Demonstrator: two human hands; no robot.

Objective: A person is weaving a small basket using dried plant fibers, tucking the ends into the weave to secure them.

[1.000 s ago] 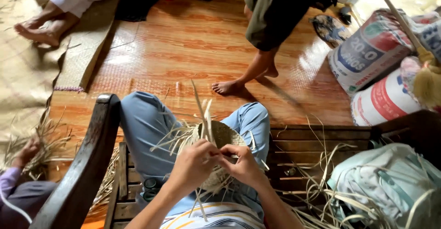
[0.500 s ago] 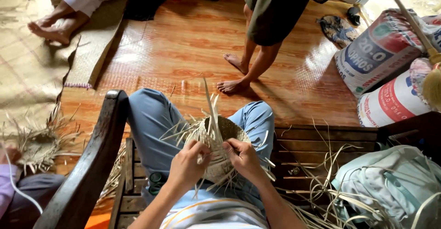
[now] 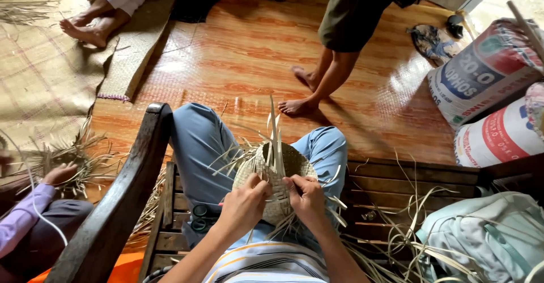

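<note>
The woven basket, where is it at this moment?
In the head view, the woven basket rests on the person's lap, centre frame, held between the left hand and right hand.

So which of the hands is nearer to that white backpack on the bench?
Right. The right hand grips the woven basket's near side, toward the white backpack; the left hand holds the basket's opposite side.

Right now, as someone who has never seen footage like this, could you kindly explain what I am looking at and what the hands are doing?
This is one view from a camera worn on a person's head, looking down at their lap. They sit on a wooden bench. Both hands work a small half-woven basket of pale strips: the left hand and the right hand each have a grip on its near edge, loose strips sticking up. Others are nearby: someone stands barefoot on the shiny floor, another hand handles strips at left. Printed sacks and a pale bag lie at right.
</note>
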